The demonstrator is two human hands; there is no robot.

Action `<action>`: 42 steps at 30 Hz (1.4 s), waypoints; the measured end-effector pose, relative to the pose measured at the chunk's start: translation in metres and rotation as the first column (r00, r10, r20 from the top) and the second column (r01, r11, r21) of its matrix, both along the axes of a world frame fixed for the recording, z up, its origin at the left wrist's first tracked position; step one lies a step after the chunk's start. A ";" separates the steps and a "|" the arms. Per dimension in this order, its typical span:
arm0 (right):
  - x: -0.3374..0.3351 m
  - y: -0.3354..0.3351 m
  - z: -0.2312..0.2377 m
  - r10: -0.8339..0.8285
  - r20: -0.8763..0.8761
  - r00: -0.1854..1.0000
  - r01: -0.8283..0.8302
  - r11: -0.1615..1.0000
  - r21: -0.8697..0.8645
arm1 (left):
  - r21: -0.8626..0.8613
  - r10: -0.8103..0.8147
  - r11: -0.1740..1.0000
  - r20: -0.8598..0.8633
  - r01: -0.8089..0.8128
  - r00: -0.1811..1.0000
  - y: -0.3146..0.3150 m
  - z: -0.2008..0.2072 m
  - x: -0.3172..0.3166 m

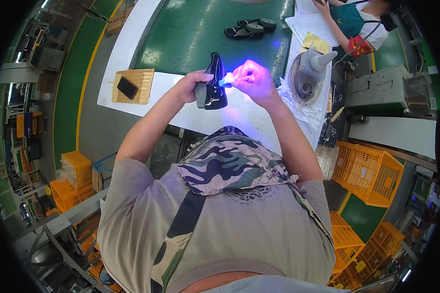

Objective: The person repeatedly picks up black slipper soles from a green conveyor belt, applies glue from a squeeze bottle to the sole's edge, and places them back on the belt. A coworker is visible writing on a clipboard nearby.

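Above the near edge of the white table, my left hand (194, 86) is closed on a glossy black shoe (217, 88), thumb over its side. The shoe is held up on edge, with its grey sole side toward the left. My right hand (257, 82) is closed on a small pale wad (228, 79), perhaps cloth, that touches or nearly touches the shoe's right side. Blue-violet light falls on the right hand and the wad, so the exact kind of the wad cannot be made out.
A pair of black shoes (249, 29) lies on the green work surface (181, 36). At left, a phone (127, 88) rests on a wooden board (144, 80). A white spouted bottle (310, 68) stands at right by crumpled white cloth (303, 112). Another person (352, 29) works at far right.
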State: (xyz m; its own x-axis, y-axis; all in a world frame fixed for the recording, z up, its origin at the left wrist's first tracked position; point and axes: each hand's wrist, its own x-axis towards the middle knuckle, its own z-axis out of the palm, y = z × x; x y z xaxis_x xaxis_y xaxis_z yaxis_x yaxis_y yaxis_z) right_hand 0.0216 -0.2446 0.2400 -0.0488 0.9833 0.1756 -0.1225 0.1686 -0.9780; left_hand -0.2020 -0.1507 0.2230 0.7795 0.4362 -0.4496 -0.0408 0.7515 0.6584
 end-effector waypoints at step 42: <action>0.024 -0.034 -0.001 -0.038 0.022 0.999 0.034 0.987 0.156 | -0.564 0.639 0.716 0.290 -0.412 0.713 -0.115 -0.038 0.038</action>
State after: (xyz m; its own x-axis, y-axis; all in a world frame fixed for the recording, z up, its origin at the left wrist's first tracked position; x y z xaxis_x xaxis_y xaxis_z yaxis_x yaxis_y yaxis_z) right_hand 0.0455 -0.2789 0.2389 -0.0204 0.9453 0.3256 -0.0897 0.3227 -0.9423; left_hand -0.1638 -0.2656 0.1849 0.6311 0.6832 -0.3675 -0.7126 0.6977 0.0734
